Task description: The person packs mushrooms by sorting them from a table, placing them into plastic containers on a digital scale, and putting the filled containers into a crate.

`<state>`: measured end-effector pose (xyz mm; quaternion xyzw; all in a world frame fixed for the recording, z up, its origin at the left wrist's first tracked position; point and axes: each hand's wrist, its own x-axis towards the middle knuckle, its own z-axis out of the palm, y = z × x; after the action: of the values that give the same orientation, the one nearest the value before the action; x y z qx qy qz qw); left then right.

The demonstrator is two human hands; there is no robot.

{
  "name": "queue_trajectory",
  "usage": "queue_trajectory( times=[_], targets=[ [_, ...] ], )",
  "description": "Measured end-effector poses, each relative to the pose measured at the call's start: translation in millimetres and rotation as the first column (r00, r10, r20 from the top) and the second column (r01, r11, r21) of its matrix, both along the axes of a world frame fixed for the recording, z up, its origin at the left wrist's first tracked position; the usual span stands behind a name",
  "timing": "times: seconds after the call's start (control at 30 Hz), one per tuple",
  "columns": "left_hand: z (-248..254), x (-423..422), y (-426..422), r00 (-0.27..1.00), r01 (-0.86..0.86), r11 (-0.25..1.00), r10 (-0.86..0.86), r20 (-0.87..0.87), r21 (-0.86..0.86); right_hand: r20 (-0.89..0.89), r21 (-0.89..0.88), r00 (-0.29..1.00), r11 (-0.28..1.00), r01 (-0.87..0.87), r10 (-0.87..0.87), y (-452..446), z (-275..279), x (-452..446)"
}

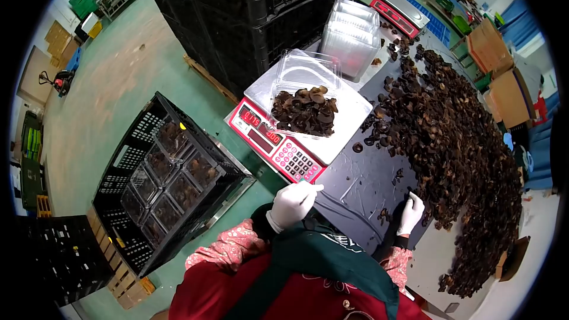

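Note:
On the metal plate of a red and white digital scale (269,142) sits an open clear plastic box (305,105) holding dark brown, curled dried pieces, with its lid tilted up behind. My left hand (293,203), in a white glove, is just below the scale's keypad, its fingers curled with a fingertip pointing right; what it may hold is hidden. My right hand (411,213), also gloved in white, rests at the near edge of a large heap of dark dried pieces (468,142), close to a few loose ones. Its fingers point up and nothing shows in them.
Left of the scale a black crate (133,201) holds several filled clear boxes. Stacked empty clear boxes (351,38) stand behind the scale, near a second red scale (400,15). Tall black crates (207,18) rise at the back; more black crates (65,255) are at lower left.

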<state>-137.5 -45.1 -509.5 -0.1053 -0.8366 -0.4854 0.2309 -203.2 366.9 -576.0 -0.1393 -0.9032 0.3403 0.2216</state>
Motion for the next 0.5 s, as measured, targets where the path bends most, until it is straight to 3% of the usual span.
queue_trajectory(
  times=[0.03,0.07,0.1,0.13,0.17,0.2,0.27,0.33,0.4,0.47,0.5],
  targets=[
    [4.4,2.0,-2.2,1.000,-0.013,0.996,0.012,-0.008,-0.092,-0.011,0.284,0.995,0.955,-0.087,0.094,-1.9,3.8,-4.7],
    [5.1,2.3,-6.3,1.000,-0.017,0.996,0.016,-0.009,-0.088,0.002,0.545,0.982,0.823,-0.159,0.188,-4.1,7.8,-10.8],
    [5.5,1.1,-12.3,0.998,-0.052,0.998,0.051,-0.042,-0.025,-0.059,0.585,0.971,0.796,-0.155,0.233,-8.8,10.6,-18.6],
    [5.9,0.1,-19.8,0.993,-0.085,0.996,0.087,-0.073,0.039,-0.088,0.511,0.958,0.838,-0.192,0.274,-20.7,18.6,-28.6],
    [6.2,0.2,-31.5,0.989,-0.123,0.992,0.121,-0.085,-0.027,-0.093,0.382,0.947,0.889,-0.250,0.307,-40.7,30.1,-37.6],
    [7.0,-2.8,-40.2,0.978,-0.181,0.980,0.188,-0.092,0.081,-0.104,0.244,0.937,0.922,-0.301,0.334,-65.0,42.9,-46.5],
    [3.5,-0.8,-65.1,0.970,-0.245,0.919,0.234,0.072,0.310,-0.147,0.094,0.889,0.901,-0.424,0.433,-114.1,67.6,-69.9],
    [13.6,-1.4,-88.3,0.935,-0.355,0.761,0.275,0.226,0.543,-0.136,-0.138,0.867,0.858,-0.495,0.479,-170.3,104.6,-89.4],
    [24.5,-7.3,-112.1,0.896,-0.434,0.665,0.392,0.211,0.608,-0.163,-0.081,0.821,0.821,-0.564,0.548,-201.2,110.0,-121.7],
    [29.4,-15.5,-136.2,0.864,-0.497,0.594,0.408,0.296,0.633,-0.128,-0.217,0.841,0.813,-0.541,0.526,-235.6,113.3,-150.0],
    [28.2,-21.5,-143.1,0.867,-0.491,0.615,0.410,0.282,0.616,-0.143,-0.085,0.835,0.834,-0.545,0.531,-245.9,103.6,-170.5]
  ],
)
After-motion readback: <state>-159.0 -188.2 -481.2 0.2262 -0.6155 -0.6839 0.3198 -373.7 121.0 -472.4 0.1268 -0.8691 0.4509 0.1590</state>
